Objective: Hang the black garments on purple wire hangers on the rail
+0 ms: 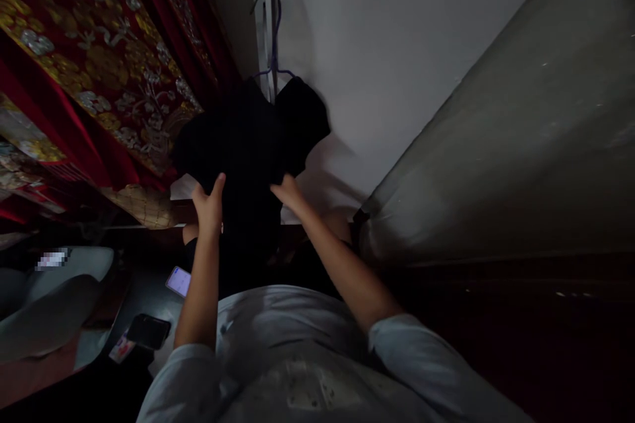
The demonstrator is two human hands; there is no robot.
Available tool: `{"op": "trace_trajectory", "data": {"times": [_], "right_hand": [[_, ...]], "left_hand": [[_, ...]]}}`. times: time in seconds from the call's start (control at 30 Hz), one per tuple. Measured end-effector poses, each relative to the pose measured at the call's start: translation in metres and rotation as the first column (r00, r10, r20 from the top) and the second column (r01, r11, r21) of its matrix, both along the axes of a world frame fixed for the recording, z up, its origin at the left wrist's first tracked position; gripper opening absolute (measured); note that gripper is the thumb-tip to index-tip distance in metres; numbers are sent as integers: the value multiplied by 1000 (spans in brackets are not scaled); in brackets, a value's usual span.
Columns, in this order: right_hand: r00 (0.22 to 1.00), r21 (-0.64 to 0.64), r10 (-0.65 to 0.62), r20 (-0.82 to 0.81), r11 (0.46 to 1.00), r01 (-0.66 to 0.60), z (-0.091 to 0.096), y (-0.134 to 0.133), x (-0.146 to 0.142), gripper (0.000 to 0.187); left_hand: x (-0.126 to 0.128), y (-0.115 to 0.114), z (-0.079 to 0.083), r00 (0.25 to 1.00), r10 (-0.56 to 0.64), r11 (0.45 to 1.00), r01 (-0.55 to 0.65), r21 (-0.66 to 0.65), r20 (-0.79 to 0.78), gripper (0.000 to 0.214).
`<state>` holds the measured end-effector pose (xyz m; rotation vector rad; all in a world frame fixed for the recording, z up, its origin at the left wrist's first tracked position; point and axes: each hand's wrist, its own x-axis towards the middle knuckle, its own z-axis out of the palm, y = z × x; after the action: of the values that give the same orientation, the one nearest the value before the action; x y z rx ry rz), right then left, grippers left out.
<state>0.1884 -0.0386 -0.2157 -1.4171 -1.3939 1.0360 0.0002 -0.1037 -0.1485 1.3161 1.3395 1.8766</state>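
A black garment (253,139) hangs on a blue hanger (274,46) hooked high on a white wall. Both my arms reach up to it. My left hand (209,201) grips the garment's lower left part, thumb up and fingers closed into the cloth. My right hand (288,193) pinches the cloth near the lower middle, its fingers partly hidden in the dark fabric. The garment's lower half falls into shadow between my arms.
Red cloth with gold and silver embroidery (94,59) hangs at the left. A grey-green panel (510,145) slants at the right. Below left lie a lit phone (178,281), a dark phone (149,330) and a pale cushioned seat (59,304).
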Motion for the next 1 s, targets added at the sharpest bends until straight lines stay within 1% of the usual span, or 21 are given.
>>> {"op": "trace_trajectory", "data": {"times": [0.03,0.07,0.1,0.13,0.17,0.2,0.27,0.3,0.33,0.37,0.47,0.57,0.67,0.73,0.8,0.87,0.93,1.0], "right_hand": [[998,-73,29,-63,997,-34,-6,-12,1,7],[992,-143,42,-117,988,-58,-11,-25,4,15],[988,-192,44,-150,979,-72,-13,-38,8,24],[983,-217,59,-172,971,-96,-14,-50,12,32],[974,-247,78,-215,960,-132,-12,-60,17,37],[957,-274,99,-271,946,-176,-7,-68,20,38],[909,-286,126,-398,924,-254,5,-78,24,37],[882,-272,129,-454,922,-275,12,-81,24,37],[861,-248,125,-493,929,-277,19,-84,24,39],[850,-219,115,-514,940,-260,25,-86,24,43],[811,-172,80,-580,961,-217,36,-94,21,53],[749,-167,48,-660,964,-208,37,-98,18,57],[705,-132,65,-706,967,-220,36,-98,15,53],[700,-84,98,-708,972,-220,37,-96,13,45],[707,-68,120,-697,971,-231,39,-94,13,37],[733,-108,107,-672,965,-239,42,-92,15,30],[784,-162,82,-616,960,-228,46,-89,18,23],[840,-189,81,-537,958,-213,53,-82,23,19]], "left_hand": [[1,-6,-6,988,131,987,-121,107,-88,51],[5,-13,-15,950,273,946,-236,224,-152,54],[11,-21,-25,897,397,890,-325,320,-192,56],[20,-29,-37,850,478,845,-375,381,-222,57],[31,-36,-49,825,499,834,-375,406,-263,54],[43,-42,-62,828,459,860,-322,396,-323,49],[67,-49,-82,859,240,946,-102,309,-451,36],[77,-49,-90,867,128,965,2,261,-481,31],[86,-48,-94,873,49,970,74,232,-485,27],[92,-47,-97,883,12,969,105,222,-469,24],[99,-42,-95,909,25,969,81,235,-416,19],[98,-41,-92,916,39,973,56,223,-399,21],[97,-43,-94,929,57,976,27,218,-366,23],[97,-44,-95,936,57,977,19,212,-346,24],[96,-45,-97,941,32,981,35,192,-337,25],[95,-46,-99,940,-20,984,79,159,-342,27],[95,-47,-103,935,-75,985,124,118,-348,30],[95,-45,-108,934,-108,986,145,86,-340,32]]}}
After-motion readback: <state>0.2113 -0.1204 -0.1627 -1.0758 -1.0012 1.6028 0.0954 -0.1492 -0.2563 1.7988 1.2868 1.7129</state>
